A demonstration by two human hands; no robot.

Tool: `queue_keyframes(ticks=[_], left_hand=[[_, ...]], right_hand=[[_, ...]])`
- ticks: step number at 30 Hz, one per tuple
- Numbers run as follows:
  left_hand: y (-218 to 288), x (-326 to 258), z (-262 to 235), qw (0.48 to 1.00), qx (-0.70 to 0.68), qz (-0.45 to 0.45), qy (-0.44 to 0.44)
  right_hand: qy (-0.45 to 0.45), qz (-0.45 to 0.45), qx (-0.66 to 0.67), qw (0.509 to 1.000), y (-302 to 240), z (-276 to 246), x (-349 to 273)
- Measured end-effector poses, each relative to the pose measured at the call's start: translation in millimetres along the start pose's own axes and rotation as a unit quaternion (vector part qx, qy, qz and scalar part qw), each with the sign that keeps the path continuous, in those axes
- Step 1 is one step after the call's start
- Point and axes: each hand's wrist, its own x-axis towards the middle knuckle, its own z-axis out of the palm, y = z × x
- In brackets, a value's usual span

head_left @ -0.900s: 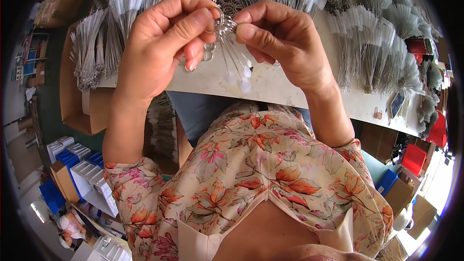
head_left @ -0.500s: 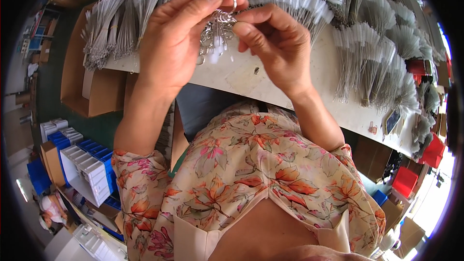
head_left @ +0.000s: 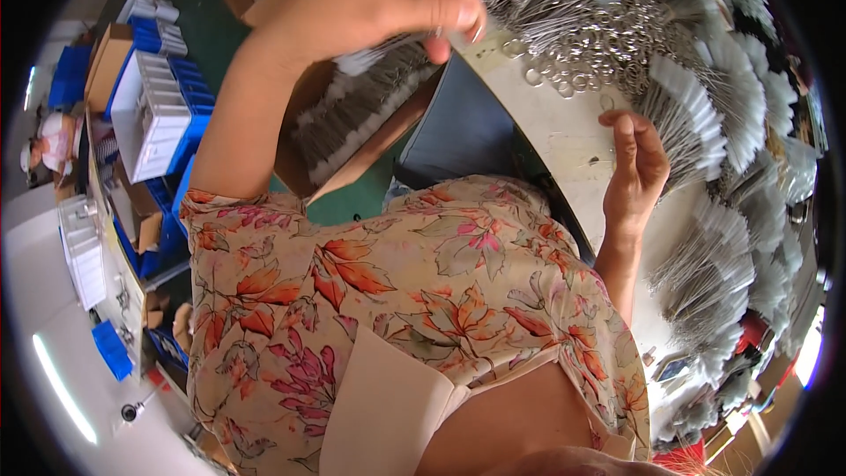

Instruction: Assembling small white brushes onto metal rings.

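Where the left hand (head_left: 379, 2) hovers: fingers curled, blurred; cannot tell its hold.
Right hand (head_left: 636, 167): loosely half-open, nothing visible in it.
Metal rings (head_left: 608, 44): beyond its fingertips.
Brushes (head_left: 692, 116): to its right.

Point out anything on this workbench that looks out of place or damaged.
A few metal rings lie strayed beside the main ring pile, and a small dark mark, possibly a stain or chip, stands out against the pale tabletop.
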Motion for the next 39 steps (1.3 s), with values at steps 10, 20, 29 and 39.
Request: queue_keyframes(ticks=[10,20,29,39], left_hand=[[-261.6,-37.3,95.5,0.894,0.380,-0.192,-0.138],[-287.2,-50.2,76.2,0.952,0.064,-0.294,-0.049],[-92.9,59.5,-54.7,0.954,-0.243,-0.075,-0.162],[-179.5,395.7,-101.0,0.971,0.219,-0.041,0.083]], right_hand=[[-0.077,0.135,-0.064,0.986,25.2,22.8,-7.2],[-0.103,0.189,-0.053,0.975,34.5,30.0,8.2],[-0.077,0.165,0.052,0.982,34.9,-16.2,30.4],[0.127,0.132,0.072,0.980,10.0,-130.5,42.0]])
